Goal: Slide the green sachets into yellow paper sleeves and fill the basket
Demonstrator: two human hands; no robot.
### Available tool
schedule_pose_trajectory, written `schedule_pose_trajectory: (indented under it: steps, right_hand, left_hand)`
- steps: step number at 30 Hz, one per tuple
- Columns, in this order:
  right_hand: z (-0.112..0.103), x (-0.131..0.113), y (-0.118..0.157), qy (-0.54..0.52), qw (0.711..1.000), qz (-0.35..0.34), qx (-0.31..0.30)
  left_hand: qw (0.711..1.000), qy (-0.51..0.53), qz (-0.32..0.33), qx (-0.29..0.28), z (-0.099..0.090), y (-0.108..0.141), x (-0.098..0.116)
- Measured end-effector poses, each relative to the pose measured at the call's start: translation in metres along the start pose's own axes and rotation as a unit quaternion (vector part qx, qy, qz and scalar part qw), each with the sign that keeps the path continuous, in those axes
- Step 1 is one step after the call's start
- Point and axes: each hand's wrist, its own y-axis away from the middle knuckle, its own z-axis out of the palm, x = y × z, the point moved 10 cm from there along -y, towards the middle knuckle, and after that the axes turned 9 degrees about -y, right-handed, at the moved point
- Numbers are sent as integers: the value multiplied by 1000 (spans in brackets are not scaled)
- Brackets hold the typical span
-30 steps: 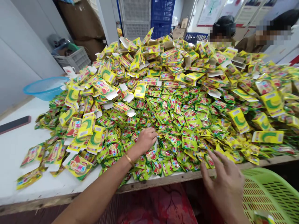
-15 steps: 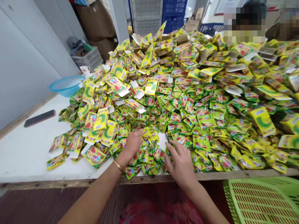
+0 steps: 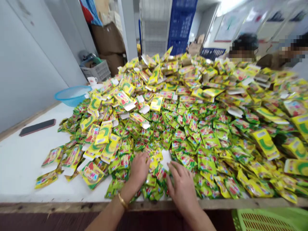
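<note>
Small green candy packets [image 3: 187, 134] printed with a red fruit lie in a deep heap on the white table [image 3: 16, 170]. My left hand [image 3: 140, 166] rests low among them. Its fingers are curled close together with the tips down by some yellow-green packets, and what they grip, if anything, is hidden. To its right, my right hand [image 3: 181, 183] has its fingers apart over the packets, thumb held away, with nothing in it. A bare white patch [image 3: 166, 158] shows between the fingertips. Yellow display boxes [image 3: 104, 133] lie to the left of my hands.
More yellow boxes [image 3: 156, 102] are piled on the heap's far side. At left are a blue basin [image 3: 72, 96], a phone [image 3: 37, 127] and a mug [image 3: 92, 81]. A green basket [image 3: 267, 221] stands below the table's front edge at right. Two people [image 3: 245, 46] are beyond the heap.
The view has tilted up, so the table sits lower in it. My hands stay at nearly the same spot in the heap, and more packets show left of my left wrist.
</note>
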Motion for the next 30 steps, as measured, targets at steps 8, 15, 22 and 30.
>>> schedule_pose_trajectory:
  steps: [8, 15, 22, 30]
  right_hand:
    - [-8, -12, -119, -50, 995, -82, 26]
    - [67, -67, -211, 123, 941, -266, -169]
    - [115, -75, -224, 175, 897, -325, -242]
    - [34, -71, -191, 100, 936, -306, -143]
  left_hand:
    - [960, 252, -56, 110, -11, 2, -24]
    - [871, 466, -146, 54, 5, 8, -53]
    - [811, 554, -187, -16, 32, 24, -57]
    - [791, 583, -186, 16, -13, 19, -69]
